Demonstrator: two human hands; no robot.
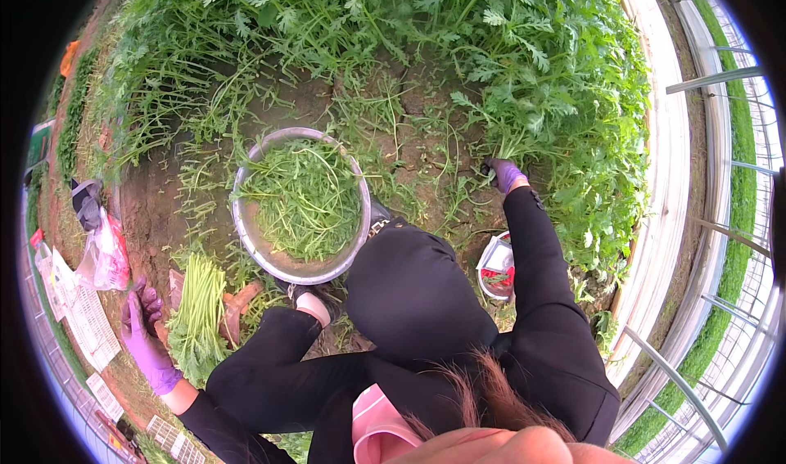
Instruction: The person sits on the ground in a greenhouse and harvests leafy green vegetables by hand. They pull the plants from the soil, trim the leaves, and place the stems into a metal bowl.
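My right hand (507,174), in a soiled purple glove, is at the base of the leafy green plants (522,126) on the right, its fingers curled around stems there. My left hand (144,335), gloved alike, is raised at the far left with its fingers partly bent and apart, holding nothing that I can see. Beside it, a bundle of cut leafy stems (199,310) lies across a low brownish support (236,310), stem ends pointing away from me. In front of my knees stands a round metal-looking basin (241,218) with loose greens (307,200) inside.
A small white bucket (482,280) with red items stands beside my right knee. Plastic bags (107,255) and white perforated crates (89,323) are at the far left. Trimmed leaves litter the soil (374,132). White plastic sheeting (657,175) and metal poles run along the right.
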